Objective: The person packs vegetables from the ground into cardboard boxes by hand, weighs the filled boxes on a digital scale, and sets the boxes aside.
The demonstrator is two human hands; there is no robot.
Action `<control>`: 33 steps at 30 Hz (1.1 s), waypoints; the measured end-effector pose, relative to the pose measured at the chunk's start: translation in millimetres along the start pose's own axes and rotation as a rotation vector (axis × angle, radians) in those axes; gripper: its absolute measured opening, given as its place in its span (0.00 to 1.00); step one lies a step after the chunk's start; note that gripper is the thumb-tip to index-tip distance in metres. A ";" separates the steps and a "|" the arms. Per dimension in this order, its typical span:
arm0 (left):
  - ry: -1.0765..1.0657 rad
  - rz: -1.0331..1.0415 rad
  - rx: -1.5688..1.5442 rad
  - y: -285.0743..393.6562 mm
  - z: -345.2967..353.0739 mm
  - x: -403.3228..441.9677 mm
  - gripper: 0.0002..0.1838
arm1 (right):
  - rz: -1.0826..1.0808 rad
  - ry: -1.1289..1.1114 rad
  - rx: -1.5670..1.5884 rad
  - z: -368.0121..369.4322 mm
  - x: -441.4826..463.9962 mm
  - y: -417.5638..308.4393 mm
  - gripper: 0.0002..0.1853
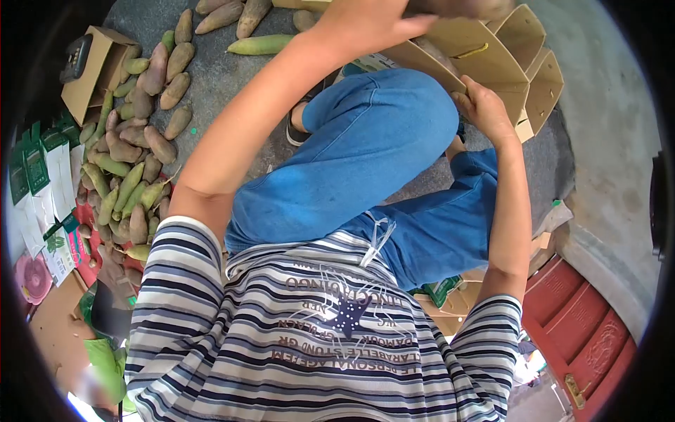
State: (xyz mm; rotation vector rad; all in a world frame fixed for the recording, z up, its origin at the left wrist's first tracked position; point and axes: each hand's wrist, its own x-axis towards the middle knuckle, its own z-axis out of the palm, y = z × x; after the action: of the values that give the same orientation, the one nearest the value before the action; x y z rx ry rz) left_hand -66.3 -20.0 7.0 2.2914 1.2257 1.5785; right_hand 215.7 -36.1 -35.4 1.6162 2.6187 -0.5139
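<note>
Inside the cardboard box [496, 63], brownish produce [434, 50].

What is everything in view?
Tubers: many, brown, left and top
Long vegetables: many, green, left and top
Front carton: at least one, brown, upper right
Left carton: one, brown, upper left
Device: one, black, upper left
Boxes: several, green-white, left
Round object: one, pink, left
Door: one, red, lower right
Other person: one, green clothing, lower left
Trousers: one, blue, centre
Shirt: one, navy-striped, bottom
Left hand: one, bare, top
Right hand: one, bare, upper right
</note>
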 end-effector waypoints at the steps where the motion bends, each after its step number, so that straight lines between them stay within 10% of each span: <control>1: -0.107 -0.065 0.067 -5.3 -4.4 -15.7 0.27 | -0.014 0.022 -0.003 1.0 -0.8 2.4 0.18; 5: -0.262 -0.301 0.178 -47.8 -44.1 -125.7 0.20 | 0.007 -0.094 -0.034 -2.4 0.1 3.0 0.19; 14: -1.934 -1.026 0.574 -4.1 -217.6 -448.7 0.34 | 0.081 -0.107 -0.006 -5.7 3.9 -5.8 0.18; 20: -1.647 -1.249 0.749 7.8 -235.9 -531.4 0.31 | 0.073 -0.069 0.024 0.4 5.8 3.5 0.16; 26: -1.422 -0.481 0.911 4.8 -223.3 -550.7 0.35 | 0.035 -0.012 0.047 -3.8 2.2 -7.8 0.13; 29: -1.605 -0.276 0.889 -11.3 -212.5 -559.6 0.30 | 0.064 -0.029 0.059 -5.4 3.4 -13.4 0.13; 33: -1.856 -0.581 0.751 -26.4 -191.9 -545.9 0.20 | 0.072 0.014 0.032 -0.8 2.3 -8.4 0.13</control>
State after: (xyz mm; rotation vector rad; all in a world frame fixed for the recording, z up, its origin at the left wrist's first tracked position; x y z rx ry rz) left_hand -313.9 -427.3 -322.2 1.9221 1.3968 -1.2536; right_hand 207.4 -37.3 -32.8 1.7218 2.5637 -0.5466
